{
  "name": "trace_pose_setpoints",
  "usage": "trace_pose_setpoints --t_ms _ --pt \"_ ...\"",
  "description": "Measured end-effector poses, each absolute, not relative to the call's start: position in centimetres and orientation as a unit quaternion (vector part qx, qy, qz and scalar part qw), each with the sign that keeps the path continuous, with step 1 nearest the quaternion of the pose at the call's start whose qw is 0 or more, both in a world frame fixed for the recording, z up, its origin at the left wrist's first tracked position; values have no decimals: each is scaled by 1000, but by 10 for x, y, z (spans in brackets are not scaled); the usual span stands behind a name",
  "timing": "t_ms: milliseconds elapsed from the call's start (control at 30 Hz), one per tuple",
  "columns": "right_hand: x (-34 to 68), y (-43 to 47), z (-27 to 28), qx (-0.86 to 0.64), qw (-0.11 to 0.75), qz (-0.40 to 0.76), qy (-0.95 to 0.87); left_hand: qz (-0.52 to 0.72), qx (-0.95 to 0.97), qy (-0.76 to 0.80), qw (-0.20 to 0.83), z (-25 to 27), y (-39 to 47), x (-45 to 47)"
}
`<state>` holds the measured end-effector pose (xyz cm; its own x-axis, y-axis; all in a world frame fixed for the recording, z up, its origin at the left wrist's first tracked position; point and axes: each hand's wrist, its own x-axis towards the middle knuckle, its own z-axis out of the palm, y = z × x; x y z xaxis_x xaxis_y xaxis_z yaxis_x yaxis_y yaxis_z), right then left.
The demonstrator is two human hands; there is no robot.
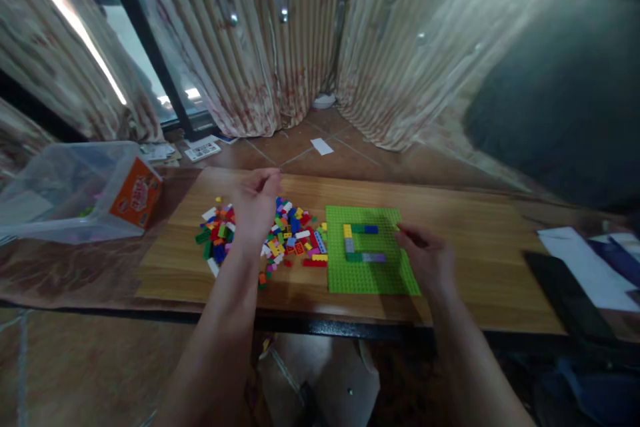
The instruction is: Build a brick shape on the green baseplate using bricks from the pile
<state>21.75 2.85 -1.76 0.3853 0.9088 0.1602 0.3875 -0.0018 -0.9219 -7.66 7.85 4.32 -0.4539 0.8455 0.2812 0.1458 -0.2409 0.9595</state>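
Observation:
My left hand hovers above a pile of loose toy bricks. Its fingers are curled together, slightly blurred, and whatever they may hold is hidden. On the wooden board lies a green baseplate. Attached to it is an outline of bricks, open on its right side: a yellow brick, a grey brick, a blue brick, a purple brick and dark green ones. At the plate's right edge, my right hand has its fingertips pinched; anything between them is too small to make out.
A clear plastic box with an orange label stands at the far left. On the right lie a dark phone-like slab and white papers. Striped curtains hang behind the table. The table's dark front edge runs near my body.

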Motion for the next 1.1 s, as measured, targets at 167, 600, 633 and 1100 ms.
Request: trace_pose_setpoints --t_ms 167,600,633,1100 --pt "212 31 -11 -684 390 206 -581 485 644 523 278 20 62 -8" --pt "197 44 -21 -659 332 212 -641 265 825 471 167 -13 34 34" --pt "198 44 -20 -657 333 219 -640 260 827 471 165 -13 35 35" --pt "203 42 -13 -671 307 223 -637 206 846 461 171 -16 32 43"
